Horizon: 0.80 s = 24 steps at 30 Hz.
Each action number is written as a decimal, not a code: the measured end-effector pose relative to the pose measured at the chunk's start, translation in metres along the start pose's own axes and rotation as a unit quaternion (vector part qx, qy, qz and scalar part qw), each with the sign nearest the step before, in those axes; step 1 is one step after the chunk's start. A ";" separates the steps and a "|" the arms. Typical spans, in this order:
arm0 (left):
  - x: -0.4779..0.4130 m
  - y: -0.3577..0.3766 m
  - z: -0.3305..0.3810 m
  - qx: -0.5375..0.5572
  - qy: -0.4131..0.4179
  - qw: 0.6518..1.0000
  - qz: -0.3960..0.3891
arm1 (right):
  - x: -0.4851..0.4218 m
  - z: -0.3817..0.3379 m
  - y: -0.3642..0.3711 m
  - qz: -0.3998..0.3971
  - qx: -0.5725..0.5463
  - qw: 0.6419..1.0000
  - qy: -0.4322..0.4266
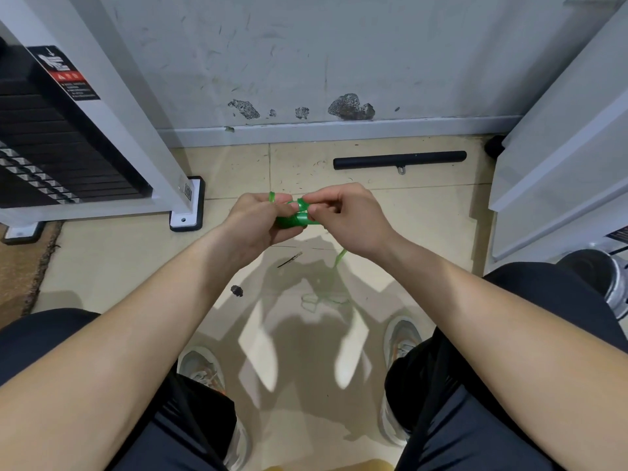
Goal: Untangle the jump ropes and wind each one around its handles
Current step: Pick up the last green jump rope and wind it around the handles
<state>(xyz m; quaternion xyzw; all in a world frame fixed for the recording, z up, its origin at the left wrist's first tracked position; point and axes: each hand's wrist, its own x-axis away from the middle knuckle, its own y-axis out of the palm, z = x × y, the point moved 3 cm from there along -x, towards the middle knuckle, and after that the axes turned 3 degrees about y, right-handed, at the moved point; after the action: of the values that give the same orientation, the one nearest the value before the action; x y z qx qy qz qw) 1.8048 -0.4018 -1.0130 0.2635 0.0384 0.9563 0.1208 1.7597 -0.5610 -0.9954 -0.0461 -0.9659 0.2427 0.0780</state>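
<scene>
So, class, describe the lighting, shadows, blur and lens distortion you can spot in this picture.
Head view: the wide-angle lens slants the white metal machine frame at the left edge; soft body shadows fall on the glossy beige tiled floor; the thin green plastic jump rope looks crisp where held, its hanging tail faint and blurred.

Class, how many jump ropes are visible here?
1: the green jump rope, gripped between the left hand and right hand, tail trailing to the floor. Others may be hidden.
</scene>
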 end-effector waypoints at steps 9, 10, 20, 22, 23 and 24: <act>0.004 0.004 -0.002 0.038 -0.007 0.999 0.014 | 0.005 -0.007 -0.002 -0.013 0.037 0.998 -0.059; 0.003 0.004 -0.003 0.047 -0.009 0.999 0.025 | 0.006 -0.008 -0.001 -0.019 0.054 0.996 -0.069; 0.000 -0.005 0.013 0.148 -0.001 0.985 0.085 | 0.009 -0.004 0.006 0.007 0.030 0.999 -0.034; 0.001 -0.007 0.017 0.160 -0.006 0.984 0.074 | 0.005 -0.002 0.003 -0.009 0.028 1.000 -0.009; 0.002 -0.006 0.018 0.166 -0.010 0.984 0.059 | 0.003 0.000 0.001 -0.025 0.032 0.999 0.007; 0.003 -0.005 0.020 0.169 -0.011 0.985 0.042 | 0.000 0.002 -0.002 -0.050 0.039 0.998 0.026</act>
<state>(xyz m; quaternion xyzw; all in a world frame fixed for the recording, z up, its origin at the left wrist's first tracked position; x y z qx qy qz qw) 1.8133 -0.3959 -0.9952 0.2923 0.1866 0.9373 0.0348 1.7596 -0.5636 -0.9964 -0.0006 -0.9544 0.2745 0.1172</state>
